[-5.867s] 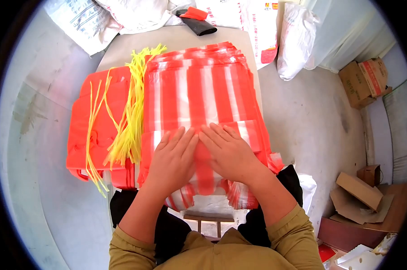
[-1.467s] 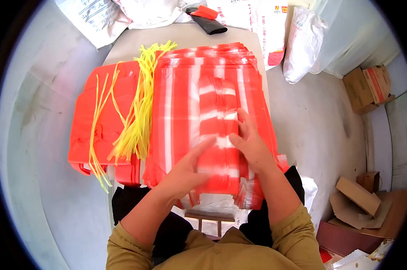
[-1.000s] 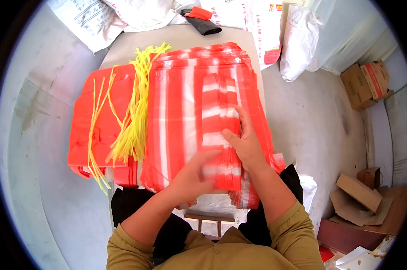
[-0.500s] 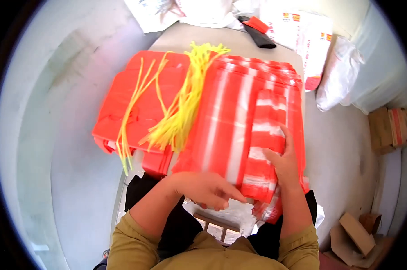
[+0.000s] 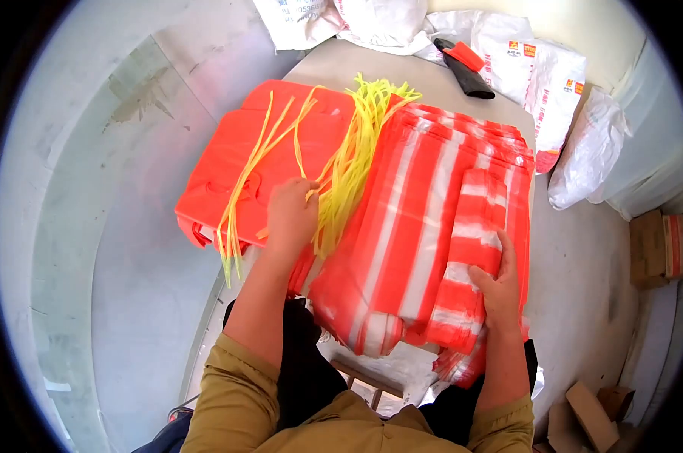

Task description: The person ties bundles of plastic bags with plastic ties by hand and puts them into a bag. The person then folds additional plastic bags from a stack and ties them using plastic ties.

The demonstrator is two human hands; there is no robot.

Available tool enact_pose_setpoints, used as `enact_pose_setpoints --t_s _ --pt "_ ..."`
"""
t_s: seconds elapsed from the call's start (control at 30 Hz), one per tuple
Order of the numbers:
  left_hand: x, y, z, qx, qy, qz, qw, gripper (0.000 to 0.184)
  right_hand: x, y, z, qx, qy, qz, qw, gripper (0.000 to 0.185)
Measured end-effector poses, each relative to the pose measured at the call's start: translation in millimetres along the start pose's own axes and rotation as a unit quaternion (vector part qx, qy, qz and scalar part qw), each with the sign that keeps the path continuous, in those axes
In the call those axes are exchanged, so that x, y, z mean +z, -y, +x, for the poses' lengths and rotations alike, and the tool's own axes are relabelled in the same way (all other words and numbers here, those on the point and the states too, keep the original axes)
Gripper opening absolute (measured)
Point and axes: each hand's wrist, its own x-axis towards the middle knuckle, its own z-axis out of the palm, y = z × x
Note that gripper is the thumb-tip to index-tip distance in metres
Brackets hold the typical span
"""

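My left hand (image 5: pixel 292 215) is over the yellow strips (image 5: pixel 345 170), its fingers pinched together on strands at the left side of the bunch. My right hand (image 5: pixel 499 291) grips the right edge of a folded bundle of red-and-white striped plastic bags (image 5: pixel 466 260), thumb on top. Under that bundle lies a wide stack of the same striped bags (image 5: pixel 402 219), its near edge hanging over the table's front. To the left is a pile of plain red plastic (image 5: pixel 228 162) with a few loose yellow strips across it.
White printed sacks (image 5: pixel 560 98) line the back of the table (image 5: pixel 341 64), where a black roll with a red piece (image 5: pixel 466 72) also lies. A white plastic bag (image 5: pixel 587 151) stands at the right. Cardboard boxes (image 5: pixel 647 249) sit farther right, with opened cardboard (image 5: pixel 587 419) on the floor.
My left hand has moved from the table's front edge up and left to the yellow strips. My right hand stays on the folded bundle. The whole view has shifted slightly.
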Motion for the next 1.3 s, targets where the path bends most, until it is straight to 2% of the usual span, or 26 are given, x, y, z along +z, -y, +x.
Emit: enact_pose_setpoints --t_s 0.07,0.17,0.27,0.37,0.47,0.5,0.53,0.57,0.63,0.7,0.73,0.8,0.87,1.0,1.1,1.2,1.3 --pt "-2 -1 3 -0.026 0.052 0.082 0.995 0.025 0 3 -1 0.005 0.001 0.003 1.000 0.084" --pt "0 -2 8 -0.072 0.111 0.127 0.983 0.027 -7 -5 3 -0.007 0.010 0.014 1.000 0.093" --pt "-7 -2 18 -0.085 0.081 0.122 0.986 0.029 -11 -8 4 -0.010 0.013 0.031 0.999 0.093" --pt "-12 -2 15 -0.043 -0.032 0.157 0.986 0.031 -13 4 2 0.021 0.005 0.048 0.999 0.095" --pt "-16 -15 14 0.015 -0.072 0.140 0.987 0.033 -13 4 3 0.023 -0.017 0.089 0.996 0.086" --pt "-11 -21 12 -0.029 -0.043 -0.007 0.999 0.034 -14 6 3 0.037 -0.015 0.116 0.992 0.086" --pt "-4 -31 9 -0.071 -0.011 -0.153 0.986 0.035 -15 7 3 0.051 -0.013 0.143 0.988 0.086" --pt "3 -39 5 -0.113 0.024 -0.296 0.948 0.035 -16 8 2 0.064 -0.013 0.170 0.983 0.087" --pt "-8 -64 1 -0.208 0.193 -0.462 0.840 0.039 -17 11 1 0.087 -0.006 0.192 0.977 0.088" --pt "-4 -80 -8 -0.226 0.330 -0.570 0.718 0.044 -17 11 0 0.099 0.003 0.218 0.971 0.089" --pt "4 -85 -14 -0.199 0.383 -0.605 0.669 0.048 -16 10 -1 0.100 0.008 0.233 0.967 0.090" --pt "17 -105 -28 -0.173 0.448 -0.625 0.616 0.054 -16 11 -3 0.096 0.017 0.249 0.964 0.091" --pt "24 -135 -42 -0.176 0.474 -0.597 0.623 0.061 -15 13 -4 0.086 0.028 0.257 0.962 0.093" --pt "36 -164 -55 -0.305 0.476 -0.699 0.437 0.060 -11 21 -11 0.056 0.067 0.181 0.980 0.093" --pt "31 -177 -60 -0.341 0.415 -0.707 0.460 0.056 -11 5 -11 0.007 0.112 0.086 0.990 0.089" --pt "30 -177 -54 -0.336 0.419 -0.674 0.507 0.059 -15 -1 -12 -0.024 0.141 -0.004 0.990 0.083" --pt "32 -176 -54 -0.333 0.403 -0.667 0.531 0.065 -19 13 -16 0.010 0.149 -0.025 0.989 0.076"
